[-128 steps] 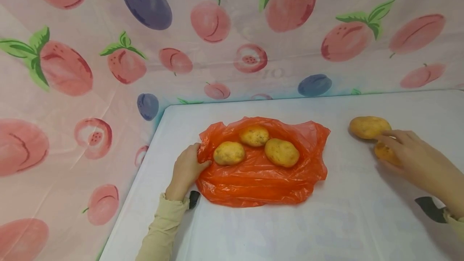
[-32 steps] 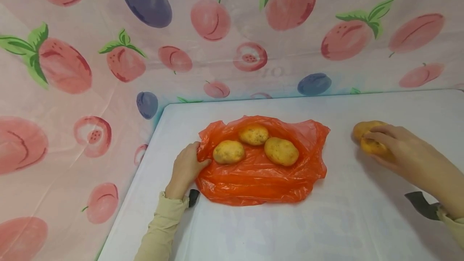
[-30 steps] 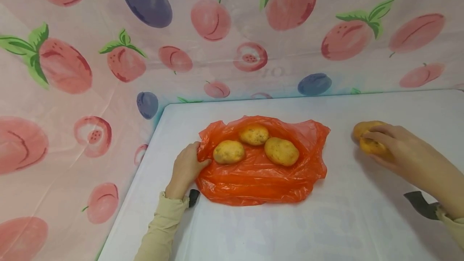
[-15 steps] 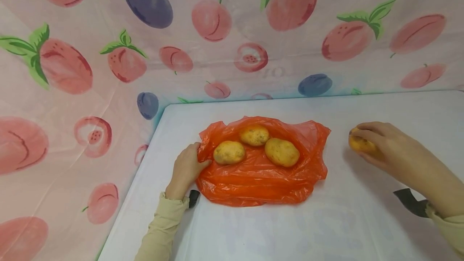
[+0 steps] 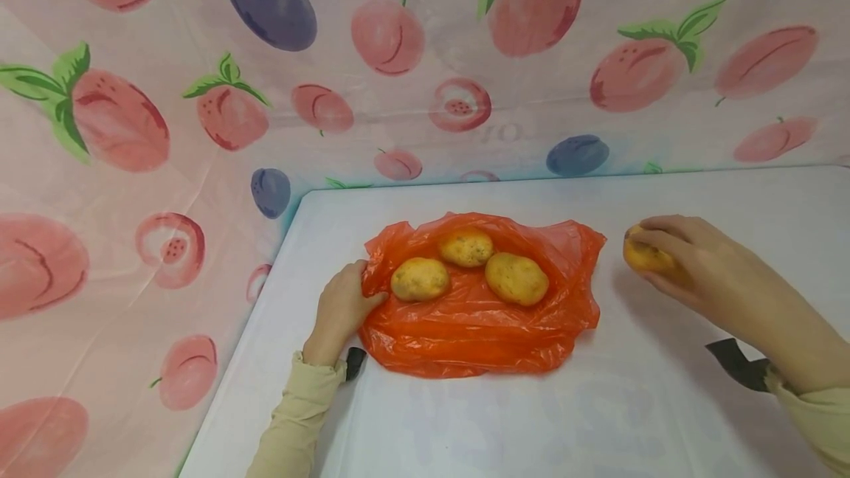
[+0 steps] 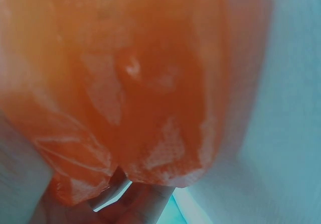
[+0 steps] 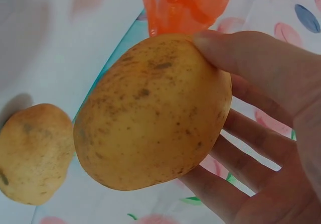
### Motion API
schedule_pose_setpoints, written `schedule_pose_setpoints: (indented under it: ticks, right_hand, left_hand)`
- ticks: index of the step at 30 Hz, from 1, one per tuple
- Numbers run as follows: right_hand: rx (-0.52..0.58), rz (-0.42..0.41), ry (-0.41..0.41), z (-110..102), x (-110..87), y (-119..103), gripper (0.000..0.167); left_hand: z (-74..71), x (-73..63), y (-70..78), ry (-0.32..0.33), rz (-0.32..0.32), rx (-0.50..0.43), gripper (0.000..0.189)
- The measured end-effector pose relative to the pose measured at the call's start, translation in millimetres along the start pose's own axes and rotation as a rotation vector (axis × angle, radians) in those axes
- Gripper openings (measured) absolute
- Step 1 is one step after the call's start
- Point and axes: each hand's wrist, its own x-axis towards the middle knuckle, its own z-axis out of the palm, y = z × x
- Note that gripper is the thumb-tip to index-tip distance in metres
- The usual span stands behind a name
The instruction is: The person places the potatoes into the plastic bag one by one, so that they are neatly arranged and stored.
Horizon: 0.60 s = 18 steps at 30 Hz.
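Note:
My right hand holds a speckled yellow potato between thumb and fingers, to the right of an orange-red plastic bag. A second potato lies on the table in the right wrist view; in the head view the right hand hides it. On the spread bag sit a left potato, a back potato and a right potato. At the bag's left edge my left hand pinches the plastic. The bag's film fills much of the left wrist view.
The white table runs up to a fruit-patterned cloth wall at the back and left. A dark strap shows at the right wrist, and another strap at the left.
From reaching over the potatoes at the right, my right hand has taken one and moved left with it toward the bag. The other loose potato is now hidden. My left hand stays in place.

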Motion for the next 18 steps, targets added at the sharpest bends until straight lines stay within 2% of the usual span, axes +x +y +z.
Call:
schedule_pose_setpoints:
  ticks: [4,11,14,15,17,18]
  right_hand:
    - [0.015,-0.029,0.027,0,5.6,-3,0.084]
    - [0.032,-0.063,0.022,-2,15.2,-11,0.056]
    - [0.036,-0.085,0.042,-3,19.5,-15,0.057]
    - [0.037,-0.099,0.05,-3,20.9,-16,0.065]
    - [0.038,-0.108,0.055,-3,23.7,-19,0.067]
    - [0.037,-0.115,0.056,-3,24.9,-20,0.074]
  left_hand:
    - [-1.1,-0.2,0.7,-0.006,-0.002,-0.005,0.054]
    - [-1.2,0.1,0.8,-0.01,-0.008,-0.006,0.055]
    - [-0.8,0.2,0.8,-0.01,-0.008,-0.006,0.055]
    - [-0.6,0.2,0.9,-0.01,-0.008,-0.007,0.055]
    - [-0.5,0.1,0.9,-0.011,-0.01,-0.009,0.055]
    - [-0.4,0.0,1.0,-0.011,-0.01,-0.01,0.056]
